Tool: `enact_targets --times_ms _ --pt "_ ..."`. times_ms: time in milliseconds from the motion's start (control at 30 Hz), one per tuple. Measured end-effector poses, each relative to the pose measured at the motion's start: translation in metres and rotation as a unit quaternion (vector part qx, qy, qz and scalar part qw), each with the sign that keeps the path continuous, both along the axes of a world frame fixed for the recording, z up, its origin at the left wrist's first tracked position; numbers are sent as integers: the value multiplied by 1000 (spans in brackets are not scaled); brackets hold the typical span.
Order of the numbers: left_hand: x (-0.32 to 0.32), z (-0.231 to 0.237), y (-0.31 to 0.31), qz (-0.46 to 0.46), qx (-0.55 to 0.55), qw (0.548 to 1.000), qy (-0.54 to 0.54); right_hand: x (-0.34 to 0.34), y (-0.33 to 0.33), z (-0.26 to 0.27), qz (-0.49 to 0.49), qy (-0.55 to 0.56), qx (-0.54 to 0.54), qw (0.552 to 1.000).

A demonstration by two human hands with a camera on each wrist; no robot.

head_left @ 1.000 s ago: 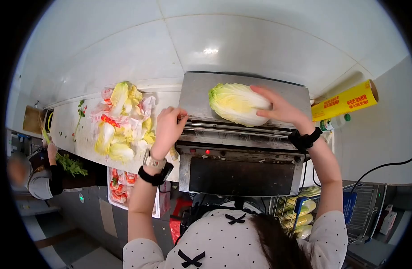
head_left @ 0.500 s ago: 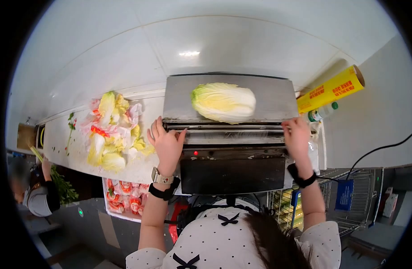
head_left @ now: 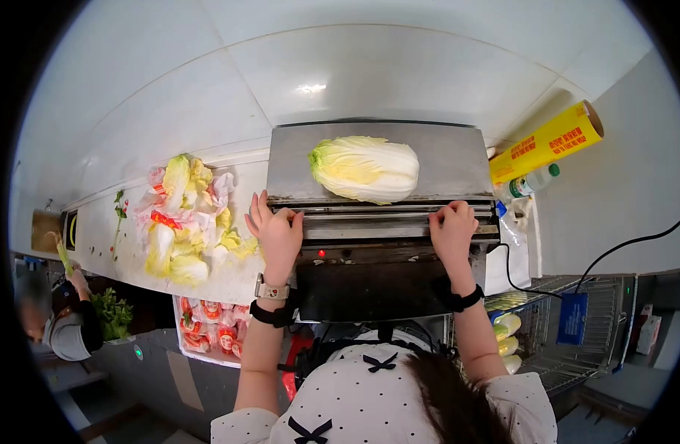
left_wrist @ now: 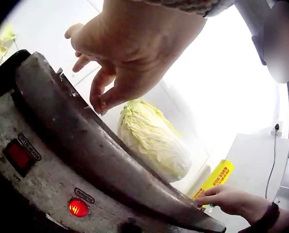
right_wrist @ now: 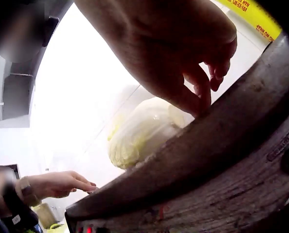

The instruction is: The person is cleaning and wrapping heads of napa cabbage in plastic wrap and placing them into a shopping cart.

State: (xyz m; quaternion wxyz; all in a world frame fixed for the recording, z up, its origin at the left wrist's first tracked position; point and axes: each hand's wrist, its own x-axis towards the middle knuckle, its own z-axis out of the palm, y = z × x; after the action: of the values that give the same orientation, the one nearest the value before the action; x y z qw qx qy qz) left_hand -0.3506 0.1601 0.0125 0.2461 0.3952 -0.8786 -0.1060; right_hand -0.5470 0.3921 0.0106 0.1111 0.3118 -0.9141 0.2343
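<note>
A Napa cabbage (head_left: 366, 169) lies on its side on the steel top of a film wrapping machine (head_left: 454, 166), leafy end to the left. Clear cling film (head_left: 369, 226) stretches over the rollers along the machine's front. At the left end of the rollers, my left hand (head_left: 279, 240) pinches the film's edge between thumb and forefinger, other fingers spread. My right hand (head_left: 454, 235) pinches the same edge further right, its fingers bent down. Both wrist views show thumb and forefinger meeting right at the machine's front edge. The cabbage (left_wrist: 154, 141) lies beyond the hands.
Loose cabbage leaves (head_left: 177, 251) and crumpled wrappers lie on the left counter. A yellow film roll box (head_left: 547, 152) and a bottle (head_left: 534, 181) stand at right. A crate (head_left: 206, 351) and a cart (head_left: 591, 333) sit below. Another person (head_left: 66, 333) holds greens at far left.
My right hand has left the cabbage, come down to the right end of the rollers, then shifted left along them. The left hand stays near the left end. The cabbage rests free on top.
</note>
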Motion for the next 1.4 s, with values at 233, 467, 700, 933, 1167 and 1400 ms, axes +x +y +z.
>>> enact_targets --times_ms 233,467,700,933,1167,1400 --pt "13 4 0 -7 26 999 47 -7 19 7 42 -73 -45 995" --pt "47 20 9 -53 144 983 102 14 46 30 80 -146 -100 981" --pt "84 52 24 -71 534 826 166 40 78 46 83 -418 -185 886" --pt "91 -1 4 -161 807 561 89 17 84 6 180 -794 -210 541" --pt "73 14 -20 -370 797 472 73 5 73 11 307 -755 -248 524" --pt "95 51 2 -445 736 503 84 27 104 42 363 -710 -200 570"
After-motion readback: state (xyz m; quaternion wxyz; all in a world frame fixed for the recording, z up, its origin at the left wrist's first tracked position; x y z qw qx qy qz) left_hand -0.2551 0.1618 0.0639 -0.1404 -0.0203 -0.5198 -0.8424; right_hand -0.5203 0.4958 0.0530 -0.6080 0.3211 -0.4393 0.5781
